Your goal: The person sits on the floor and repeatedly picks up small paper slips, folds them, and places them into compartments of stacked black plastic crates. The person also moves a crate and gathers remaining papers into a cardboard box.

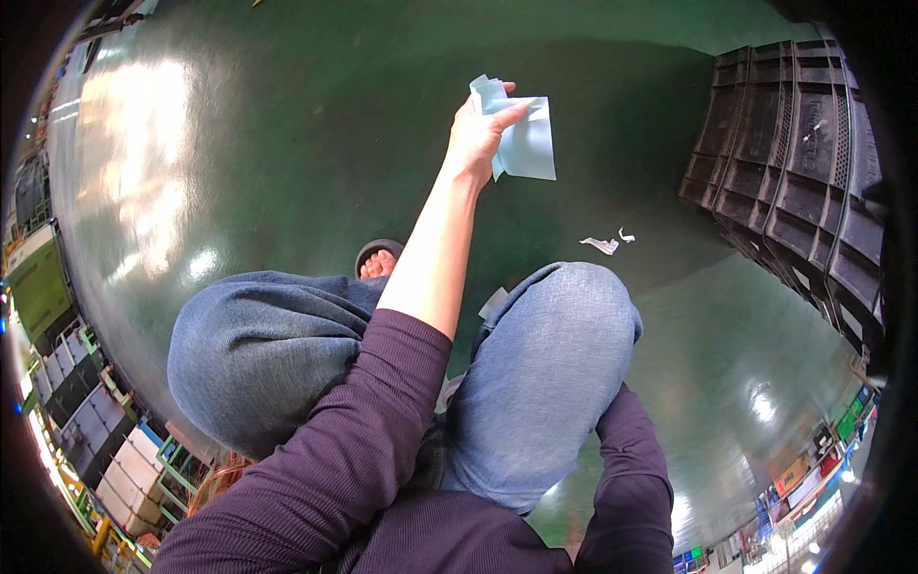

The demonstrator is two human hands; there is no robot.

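My left hand (478,139) reaches forward over the green floor, closed on some pale blue paper (529,143). The thumb presses on the paper, which is folded or bunched at the palm and has a flat part hanging to the right. My right forearm, in a dark sleeve (631,478), passes beside my bent right knee, and the hand itself is hidden behind that leg. Two torn white scraps (602,246) lie on the floor to the right of the left hand and nearer to me. Another pale piece (492,304) shows partly beside my right knee.
A large black ribbed plastic crate (794,153) stands on the right. My bent knees, in blue jeans (545,373), are close in front of me, with a sandalled foot (380,263) beyond the left one. Shelving and boxes (129,478) line the far left edge.
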